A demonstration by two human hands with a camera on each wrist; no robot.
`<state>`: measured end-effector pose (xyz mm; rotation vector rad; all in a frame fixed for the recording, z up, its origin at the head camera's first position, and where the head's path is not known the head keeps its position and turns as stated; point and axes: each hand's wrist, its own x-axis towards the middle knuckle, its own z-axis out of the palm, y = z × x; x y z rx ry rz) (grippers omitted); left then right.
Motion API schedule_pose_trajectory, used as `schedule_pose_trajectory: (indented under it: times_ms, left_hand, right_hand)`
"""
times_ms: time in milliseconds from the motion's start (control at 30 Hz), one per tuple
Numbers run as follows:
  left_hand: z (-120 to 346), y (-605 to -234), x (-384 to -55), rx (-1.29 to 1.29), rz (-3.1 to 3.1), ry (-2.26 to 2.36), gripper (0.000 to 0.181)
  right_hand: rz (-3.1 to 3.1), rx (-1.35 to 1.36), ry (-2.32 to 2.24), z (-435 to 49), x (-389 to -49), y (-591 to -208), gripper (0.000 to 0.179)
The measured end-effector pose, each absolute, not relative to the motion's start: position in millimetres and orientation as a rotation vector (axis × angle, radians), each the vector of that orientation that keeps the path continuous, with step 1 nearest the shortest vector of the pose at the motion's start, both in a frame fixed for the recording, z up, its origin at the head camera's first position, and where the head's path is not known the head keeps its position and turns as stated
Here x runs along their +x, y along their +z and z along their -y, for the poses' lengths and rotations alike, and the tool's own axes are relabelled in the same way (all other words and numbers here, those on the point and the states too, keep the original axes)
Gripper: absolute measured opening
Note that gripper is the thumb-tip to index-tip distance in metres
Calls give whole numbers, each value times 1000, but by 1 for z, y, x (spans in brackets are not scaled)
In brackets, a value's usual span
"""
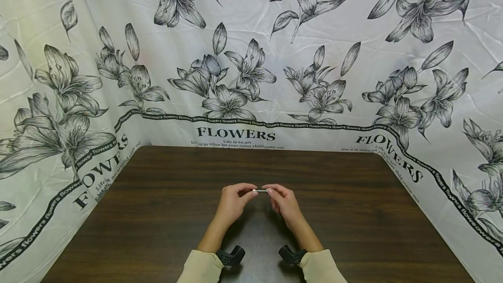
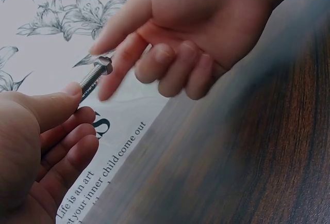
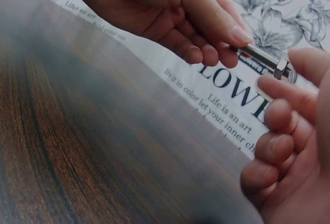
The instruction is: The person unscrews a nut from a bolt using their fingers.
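Note:
Between thumb and forefinger, my left hand point(image 1: 232, 203) pinches a silver metal bolt point(image 1: 261, 191) by one end of its threaded shank. The bolt lies roughly level above the table, its hexagonal end point(image 2: 105, 65) pointing toward my right hand point(image 1: 286, 206). In the left wrist view, the right thumb and forefinger are spread on either side of that end, with a gap beside it; the other right fingers are bent inward. The right wrist view shows the hexagonal part point(image 3: 280, 68) close to the right fingertips. Whether it is a head or a separate nut, I cannot tell.
Beneath both hands lies a dark brown wooden table point(image 1: 157, 213). A white cloth point(image 1: 243, 21) printed with black flowers and lettering hangs behind it and along its sides. Black wrist devices point(image 1: 232, 256) sit at the cuffs of the pale sleeves point(image 1: 202, 265).

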<state>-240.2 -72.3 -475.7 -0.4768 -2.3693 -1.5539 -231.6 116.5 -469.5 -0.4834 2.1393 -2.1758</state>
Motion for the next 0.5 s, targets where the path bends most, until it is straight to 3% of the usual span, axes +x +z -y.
schedule_pose_trajectory:
  times_ms: [200, 500]
  left_hand:
    - [72, -477, -242, -470, 2373, -1553, 13]
    - [72, -477, -242, -484, 2359, -1547, 10]
  right_hand:
    - [-2148, -367, -2069, -117, -234, -472, 36]
    - [-2121, -349, -2115, -116, -233, -470, 33]
